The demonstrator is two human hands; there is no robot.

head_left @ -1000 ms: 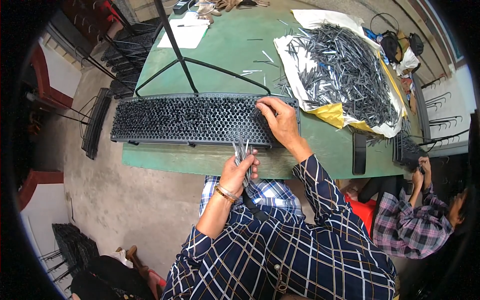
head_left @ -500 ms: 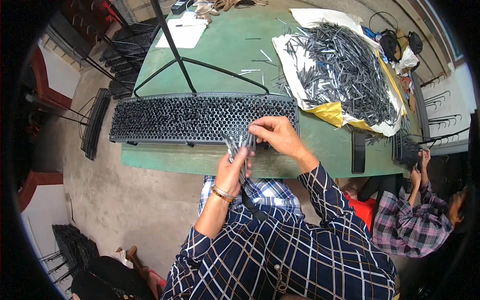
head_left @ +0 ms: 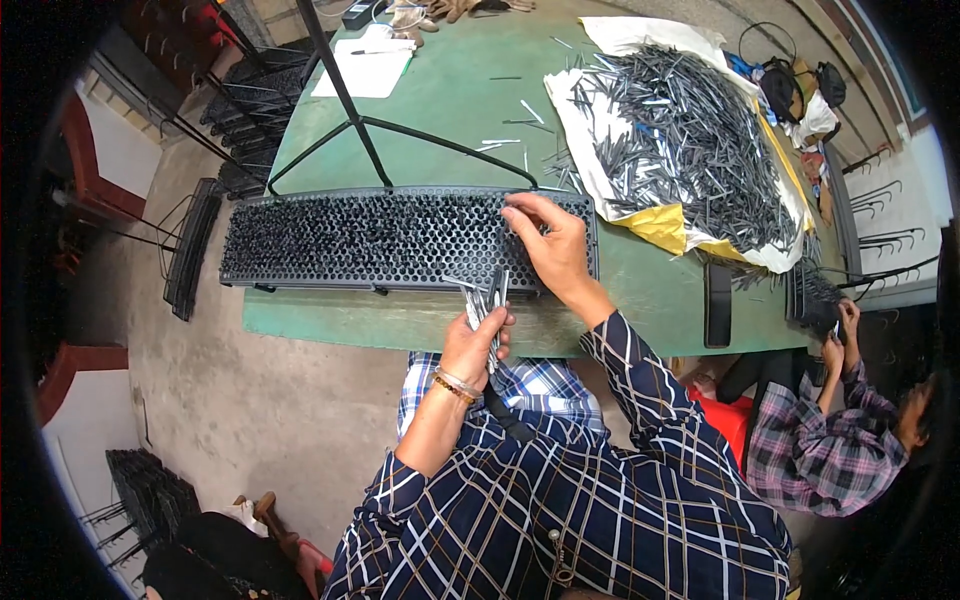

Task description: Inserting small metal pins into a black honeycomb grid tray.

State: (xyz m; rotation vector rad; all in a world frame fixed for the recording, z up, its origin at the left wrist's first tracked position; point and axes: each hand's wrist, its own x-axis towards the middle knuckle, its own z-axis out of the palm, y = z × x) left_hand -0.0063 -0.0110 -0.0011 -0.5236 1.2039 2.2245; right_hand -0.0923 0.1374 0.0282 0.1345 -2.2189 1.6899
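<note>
My left hand (head_left: 478,342) is closed around a bundle of thin metal strips (head_left: 487,300), whose silvery and dark ends fan out just in front of the rack's near edge. Over the right part of a long black perforated rack (head_left: 462,250), my right hand (head_left: 552,245) has thumb and forefinger brought together close to the holes. Whatever lies between those fingertips is too small to make out. Dark pieces stand densely in the rack's left and middle holes, while bare round holes show toward the right.
A large pile of metal strips (head_left: 690,130) lies on a white and yellow sack (head_left: 655,228). Nearby is a black phone (head_left: 717,305) on the green table (head_left: 470,100). A black rod frame (head_left: 370,150) rises behind the rack. At right, another person (head_left: 825,430) handles small pieces.
My right hand has moved from the bundle, away from me, to over the rack's right part. My left hand has shifted slightly toward me and right, still holding the strips.
</note>
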